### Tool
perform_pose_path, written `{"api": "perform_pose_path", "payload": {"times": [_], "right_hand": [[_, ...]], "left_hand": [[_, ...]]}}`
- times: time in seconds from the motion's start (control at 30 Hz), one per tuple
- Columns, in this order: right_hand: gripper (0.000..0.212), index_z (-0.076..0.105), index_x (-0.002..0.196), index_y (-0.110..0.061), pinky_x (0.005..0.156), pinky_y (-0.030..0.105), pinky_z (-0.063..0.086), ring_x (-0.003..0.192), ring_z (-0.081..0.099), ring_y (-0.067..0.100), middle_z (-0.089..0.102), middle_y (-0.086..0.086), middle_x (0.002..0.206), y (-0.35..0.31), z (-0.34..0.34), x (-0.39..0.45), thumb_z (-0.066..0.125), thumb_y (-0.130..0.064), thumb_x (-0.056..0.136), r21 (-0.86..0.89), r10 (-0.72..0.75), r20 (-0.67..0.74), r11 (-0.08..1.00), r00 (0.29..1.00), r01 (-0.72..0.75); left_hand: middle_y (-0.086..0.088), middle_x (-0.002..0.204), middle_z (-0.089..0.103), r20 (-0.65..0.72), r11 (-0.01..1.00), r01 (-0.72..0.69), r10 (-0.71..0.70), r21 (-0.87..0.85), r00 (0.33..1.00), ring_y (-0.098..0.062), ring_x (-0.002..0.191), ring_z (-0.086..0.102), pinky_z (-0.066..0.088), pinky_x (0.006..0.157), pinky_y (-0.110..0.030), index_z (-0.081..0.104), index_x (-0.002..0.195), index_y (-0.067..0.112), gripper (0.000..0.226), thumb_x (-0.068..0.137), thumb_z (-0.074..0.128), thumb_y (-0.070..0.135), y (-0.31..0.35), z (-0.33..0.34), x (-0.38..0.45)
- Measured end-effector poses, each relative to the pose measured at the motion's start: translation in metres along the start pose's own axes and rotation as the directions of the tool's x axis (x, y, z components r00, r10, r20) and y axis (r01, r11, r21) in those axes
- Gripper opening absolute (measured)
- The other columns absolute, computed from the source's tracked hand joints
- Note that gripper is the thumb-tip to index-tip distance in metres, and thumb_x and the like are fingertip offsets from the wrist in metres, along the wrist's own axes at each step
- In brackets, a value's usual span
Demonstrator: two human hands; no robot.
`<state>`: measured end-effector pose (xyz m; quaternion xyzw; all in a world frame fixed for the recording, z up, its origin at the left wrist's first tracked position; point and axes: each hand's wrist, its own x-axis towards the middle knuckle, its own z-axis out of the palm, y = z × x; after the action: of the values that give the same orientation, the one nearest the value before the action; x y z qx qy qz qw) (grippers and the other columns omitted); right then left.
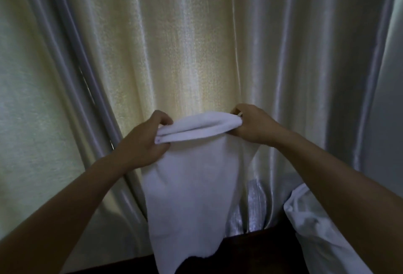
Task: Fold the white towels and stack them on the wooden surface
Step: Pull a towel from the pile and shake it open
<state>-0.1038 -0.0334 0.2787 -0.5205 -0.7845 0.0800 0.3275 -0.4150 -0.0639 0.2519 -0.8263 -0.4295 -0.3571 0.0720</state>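
You are holding one white towel (192,177) up in the middle of the frame, in front of the pale, shiny curtain (196,44). Your left hand (144,140) pinches the top edge at its left end, and your right hand (250,125) pinches the right end; both sets of fingers are closed tight on the cloth, thumbs toward you. The top edge looks doubled over, showing two thick soft layers between your hands.

The towel's long axis runs straight down from your fingers. It hangs as a limp, tapering sheet, and its lower end reaches the dark wooden surface (250,252) at the bottom of the frame; whether it touches there you cannot tell. Both hands are at about the same height, the right one slightly higher and farther out.

The fabric is plush terry, floppy, with no stiffness of its own, so the next fold probably depends on keeping the top edge taut and level. More white cloth (322,230) lies crumpled at the lower right, partly behind your right forearm.
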Motion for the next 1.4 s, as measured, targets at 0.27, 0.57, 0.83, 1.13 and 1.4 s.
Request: {"api": "perform_pose_path", "payload": {"times": [0.27,0.57,0.83,1.13,1.4], "right_hand": [[0.014,0.075,0.075,-0.021,0.054,0.013,0.049,0.066,0.066,0.000,0.071,-0.011,0.071,0.029,-0.012,0.013,0.084,-0.011,0.077,0.294,-0.042,-0.006,0.955,0.999,0.042],[0.007,0.071,0.090,-0.008,0.050,0.026,0.056,0.069,0.066,0.018,0.069,0.008,0.080,0.046,-0.013,0.027,0.076,-0.011,0.085,0.531,0.135,-0.208,0.847,0.969,-0.004],[0.011,0.075,0.081,-0.016,0.043,0.019,0.045,0.046,0.057,0.000,0.065,-0.007,0.059,0.065,-0.013,0.029,0.075,-0.023,0.089,0.418,0.095,-0.302,0.907,0.949,0.042],[0.025,0.064,0.101,0.009,0.060,0.041,0.065,0.076,0.067,0.030,0.056,0.016,0.103,0.071,0.002,0.057,0.069,-0.015,0.096,0.811,0.355,0.076,0.522,0.932,-0.265],[0.011,0.065,0.097,0.004,0.071,0.034,0.064,0.093,0.071,0.028,0.066,0.018,0.104,0.076,-0.007,0.069,0.057,-0.002,0.100,0.794,0.156,-0.043,0.605,0.987,-0.061]], "left_hand": [[0.009,0.077,0.065,0.007,0.966,0.159,-0.163,0.206,0.987,-0.011,0.068,0.061,0.046,0.060,-0.035,0.059,0.091,0.031,0.020,0.099,0.047,0.017,-0.010,-0.029,0.009],[-0.001,0.076,0.069,-0.142,0.879,0.399,-0.374,0.260,0.916,-0.016,0.045,0.067,0.049,0.048,-0.030,0.063,0.098,0.019,0.026,0.102,0.038,0.026,-0.013,-0.037,0.019],[0.003,0.055,0.067,-0.286,0.819,0.530,-0.574,-0.220,0.767,-0.012,0.043,0.065,0.045,0.035,-0.024,0.068,0.079,0.015,0.029,0.096,0.063,0.039,-0.023,-0.041,0.002],[-0.029,0.089,0.072,0.058,0.465,0.665,-0.793,-0.585,0.606,-0.036,0.073,0.076,0.062,0.054,-0.035,0.057,0.107,-0.009,0.043,0.100,0.061,0.033,-0.053,-0.007,0.013],[-0.029,0.087,0.068,-0.118,0.613,0.513,-0.703,-0.601,0.702,-0.033,0.069,0.075,0.063,0.063,-0.035,0.056,0.099,0.001,0.017,0.103,0.052,0.017,-0.064,-0.009,0.030]]}}
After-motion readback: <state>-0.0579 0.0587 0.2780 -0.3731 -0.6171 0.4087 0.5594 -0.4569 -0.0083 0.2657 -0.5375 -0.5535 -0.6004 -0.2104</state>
